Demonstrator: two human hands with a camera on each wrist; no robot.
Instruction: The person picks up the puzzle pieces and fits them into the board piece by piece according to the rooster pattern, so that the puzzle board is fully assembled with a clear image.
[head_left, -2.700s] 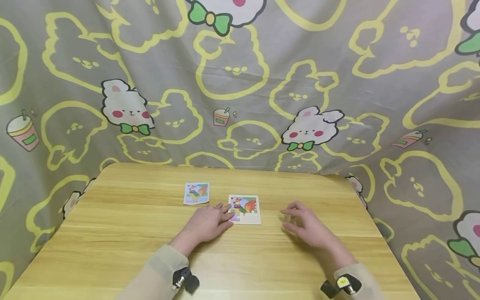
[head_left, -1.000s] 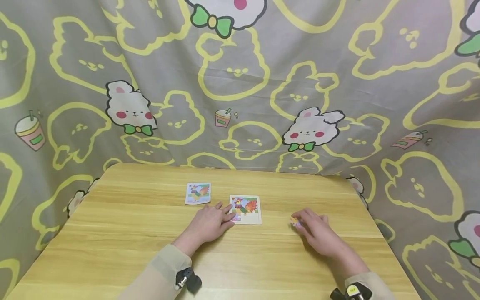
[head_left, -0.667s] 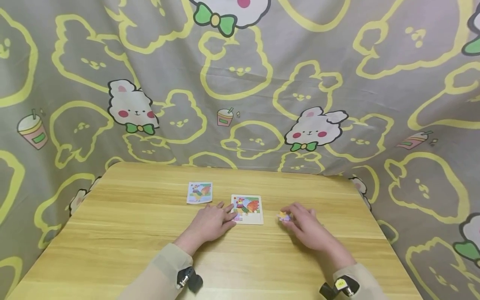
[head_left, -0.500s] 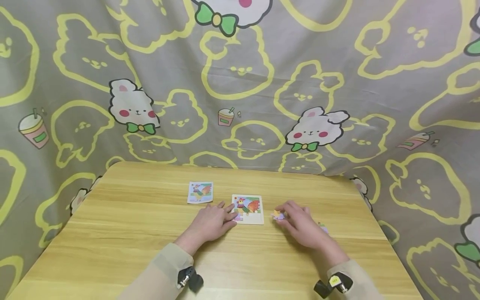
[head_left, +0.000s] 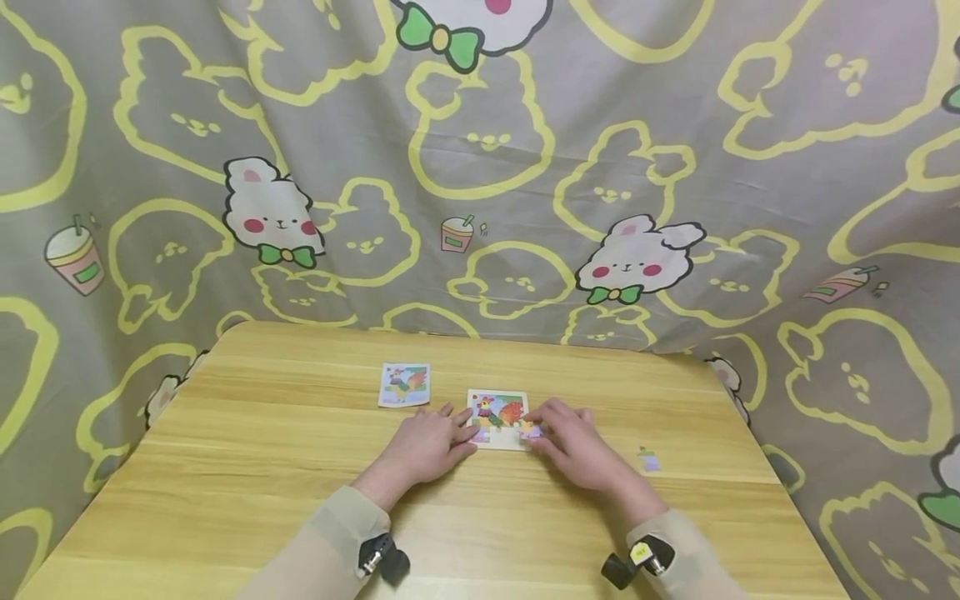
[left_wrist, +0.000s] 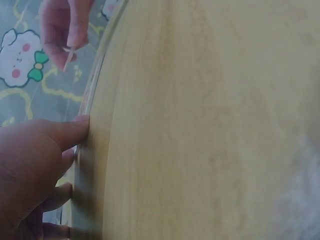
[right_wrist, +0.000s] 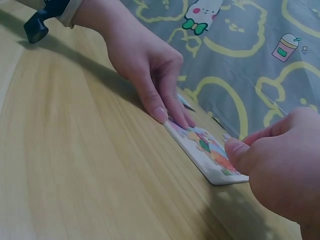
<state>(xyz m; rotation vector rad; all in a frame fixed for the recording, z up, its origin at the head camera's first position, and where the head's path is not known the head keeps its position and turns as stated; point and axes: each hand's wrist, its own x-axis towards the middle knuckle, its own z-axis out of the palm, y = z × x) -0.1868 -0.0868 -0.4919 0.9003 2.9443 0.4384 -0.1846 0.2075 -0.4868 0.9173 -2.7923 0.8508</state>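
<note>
A small jigsaw board with a rooster picture lies flat on the table, its lower part bare white. Resting on its left side are the straight fingers of my left hand, the thumb by the near edge. My right hand pinches a yellow and purple jigsaw piece between thumb and fingers, over the board's lower right corner. In the left wrist view the piece appears edge-on, raised. The right wrist view shows the board's white rim between both hands; my right thumb largely hides the piece there.
Another jigsaw piece, green and purple, lies on the table right of my right hand. A rooster picture card sits behind my left hand. Beyond the wooden table hangs a patterned curtain.
My right hand has picked up a jigsaw piece at the right and carried it left to the board, uncovering another loose piece. My left hand stays on the board.
</note>
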